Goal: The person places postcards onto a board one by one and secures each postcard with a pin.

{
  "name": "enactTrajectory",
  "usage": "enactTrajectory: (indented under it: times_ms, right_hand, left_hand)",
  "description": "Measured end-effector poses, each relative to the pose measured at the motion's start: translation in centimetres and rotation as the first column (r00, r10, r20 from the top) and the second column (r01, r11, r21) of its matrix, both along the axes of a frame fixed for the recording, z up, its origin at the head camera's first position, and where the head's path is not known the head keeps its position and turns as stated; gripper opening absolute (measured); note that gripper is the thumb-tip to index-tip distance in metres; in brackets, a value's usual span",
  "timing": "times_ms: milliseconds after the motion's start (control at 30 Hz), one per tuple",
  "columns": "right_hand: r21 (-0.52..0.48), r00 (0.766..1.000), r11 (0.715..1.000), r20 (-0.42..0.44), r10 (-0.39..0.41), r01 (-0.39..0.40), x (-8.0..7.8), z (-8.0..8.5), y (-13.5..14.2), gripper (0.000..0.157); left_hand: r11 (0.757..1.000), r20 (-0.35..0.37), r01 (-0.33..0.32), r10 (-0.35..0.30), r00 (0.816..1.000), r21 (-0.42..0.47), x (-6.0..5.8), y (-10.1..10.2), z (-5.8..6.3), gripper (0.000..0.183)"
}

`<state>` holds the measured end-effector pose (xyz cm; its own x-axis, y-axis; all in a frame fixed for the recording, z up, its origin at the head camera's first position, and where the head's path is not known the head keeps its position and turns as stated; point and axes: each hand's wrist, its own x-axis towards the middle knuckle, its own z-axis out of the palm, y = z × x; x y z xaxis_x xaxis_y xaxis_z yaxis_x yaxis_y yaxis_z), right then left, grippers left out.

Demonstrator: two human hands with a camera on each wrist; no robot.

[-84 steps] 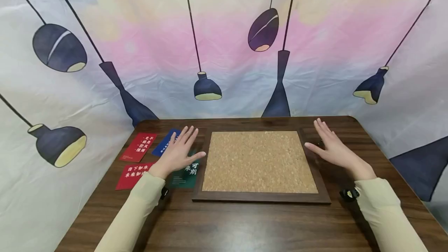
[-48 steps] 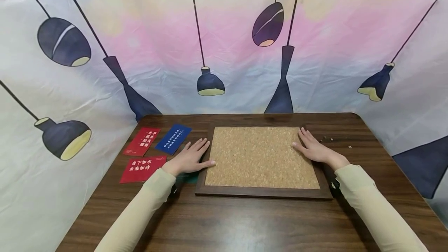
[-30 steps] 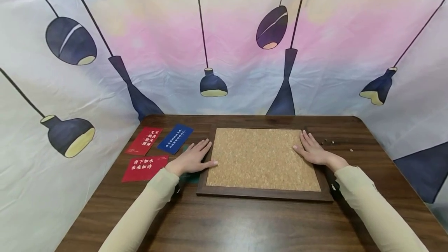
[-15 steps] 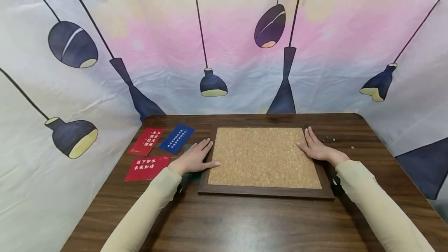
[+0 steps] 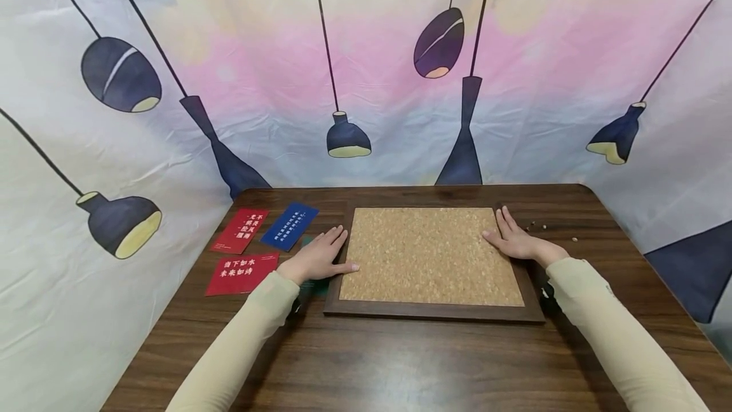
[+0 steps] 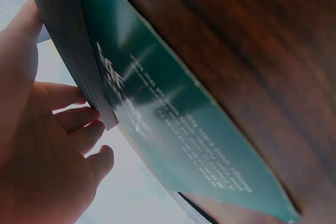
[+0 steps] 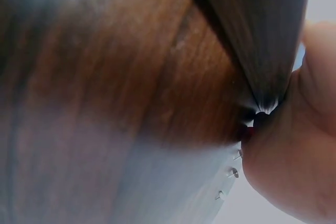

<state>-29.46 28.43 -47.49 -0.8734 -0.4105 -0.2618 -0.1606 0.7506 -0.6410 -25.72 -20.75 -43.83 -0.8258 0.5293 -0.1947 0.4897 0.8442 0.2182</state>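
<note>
A cork board (image 5: 429,256) in a dark brown wooden frame lies flat on the table. My left hand (image 5: 320,256) rests against its left side, thumb over the cork's edge and fingers extended along the frame. In the left wrist view the fingertips (image 6: 89,116) meet the frame's side. On the opposite side my right hand (image 5: 517,240) touches the frame with straight fingers, thumb on the cork. A green card (image 6: 173,114) with white writing lies under my left hand, beside the board, partly hidden in the head view.
Two red cards (image 5: 240,231) and a blue card (image 5: 290,226) lie at the table's left. Several small thumbtacks (image 7: 234,173) are scattered right of the board. The wooden table (image 5: 394,361) ends at a printed cloth backdrop (image 5: 366,81) behind it.
Both hands, earlier held apart with fingers spread beside the board, have come inward and down onto its side edges. Since then they have stayed nearly still, and the cards lie unchanged.
</note>
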Motion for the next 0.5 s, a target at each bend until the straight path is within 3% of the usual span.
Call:
enactTrajectory:
  times_ms: [267,500]
  right_hand:
    - [0.012,1.000,1.000,-0.018,0.007,-0.007,0.8,0.7,-0.7,0.097]
    - [0.055,0.996,0.994,-0.020,0.092,-0.090,2.8,2.1,0.4,0.107]
  left_hand:
    - [0.999,0.011,-0.030,0.030,0.999,-0.028,0.3,0.1,0.2,0.094]
    - [0.996,0.003,-0.057,0.058,0.998,-0.064,0.2,0.8,0.3,0.094]
